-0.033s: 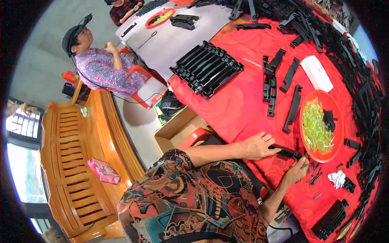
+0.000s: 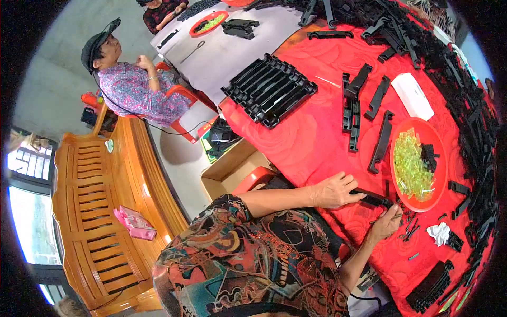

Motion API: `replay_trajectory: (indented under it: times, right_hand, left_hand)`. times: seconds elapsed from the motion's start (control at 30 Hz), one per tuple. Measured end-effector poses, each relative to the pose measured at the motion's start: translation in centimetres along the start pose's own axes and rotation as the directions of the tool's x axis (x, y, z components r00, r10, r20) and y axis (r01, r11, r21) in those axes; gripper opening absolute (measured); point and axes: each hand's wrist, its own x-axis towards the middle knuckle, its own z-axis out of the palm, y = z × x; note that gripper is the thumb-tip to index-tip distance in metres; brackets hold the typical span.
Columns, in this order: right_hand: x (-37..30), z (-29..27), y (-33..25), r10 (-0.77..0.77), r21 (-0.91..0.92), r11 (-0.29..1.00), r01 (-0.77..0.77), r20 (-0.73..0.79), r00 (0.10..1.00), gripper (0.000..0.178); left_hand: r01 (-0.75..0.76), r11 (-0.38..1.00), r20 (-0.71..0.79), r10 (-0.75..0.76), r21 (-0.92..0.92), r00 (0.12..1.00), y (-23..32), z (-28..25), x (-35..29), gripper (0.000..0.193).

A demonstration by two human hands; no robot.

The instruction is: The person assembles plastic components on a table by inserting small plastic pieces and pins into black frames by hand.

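Over the red tablecloth's front edge, a long black plastic bar (image 2: 374, 199) is held between my two hands. My left hand (image 2: 334, 191) is closed round its left end, with the fingertips partly hidden. At the bar's right end, my right hand (image 2: 387, 223) pinches with thumb and fingers. Whether a small part is also in that pinch I cannot make out. Just beyond it stands a round red tray (image 2: 442, 182) with clear yellow-green small pieces (image 2: 413, 164) and a few black bits (image 2: 430, 157). Another black bar (image 2: 381, 141) lies left of the tray.
A row of black bars (image 2: 269, 90) lies at the table's far left. Several loose bars (image 2: 377, 98) and a white box (image 2: 413, 96) are beyond the tray; a large black heap (image 2: 478, 121) lines the right. Crumpled tissue (image 2: 439, 233) lies nearby. A person (image 2: 140, 90) sits across.
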Motion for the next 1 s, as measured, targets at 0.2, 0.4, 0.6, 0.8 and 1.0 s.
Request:
replay_trajectory:
  times: [0.2, 0.4, 0.6, 0.8, 1.0]
  right_hand:
    - [0.2, -0.2, 0.5, 0.069, 0.012, 0.998, -0.069, -0.019, 0.997, 0.033]
    - [0.2, 0.0, -0.4, 0.104, 0.057, 0.993, -0.104, 0.006, 0.995, 0.034]
    - [0.0, -0.1, -0.1, 0.067, 0.046, 0.997, -0.066, -0.005, 0.998, 0.032]
    - [-0.1, 0.2, -0.2, 0.034, 0.033, 0.999, -0.033, -0.026, 0.999, 0.032]
    - [-0.1, 0.2, 0.1, 0.034, 0.022, 0.999, -0.033, -0.048, 0.998, 0.033]
  left_hand:
    - [-0.028, 0.999, -0.029, 0.029, 0.028, 0.999, -0.1, 0.2, 0.2, 0.035]
    - [-0.01, 1.0, -0.05, 0.011, 0.02, 0.999, 0.2, 0.3, -0.2, 0.033]
    - [-0.02, 0.999, -0.03, 0.021, 0.036, 0.999, 0.3, 0.6, -0.5, 0.038]
    - [-0.019, 0.998, -0.038, 0.021, 0.061, 0.999, 0.2, 0.6, -0.8, 0.038]
    - [-0.019, 0.998, -0.01, 0.019, 0.063, 1.0, 0.3, 0.4, -0.7, 0.04]
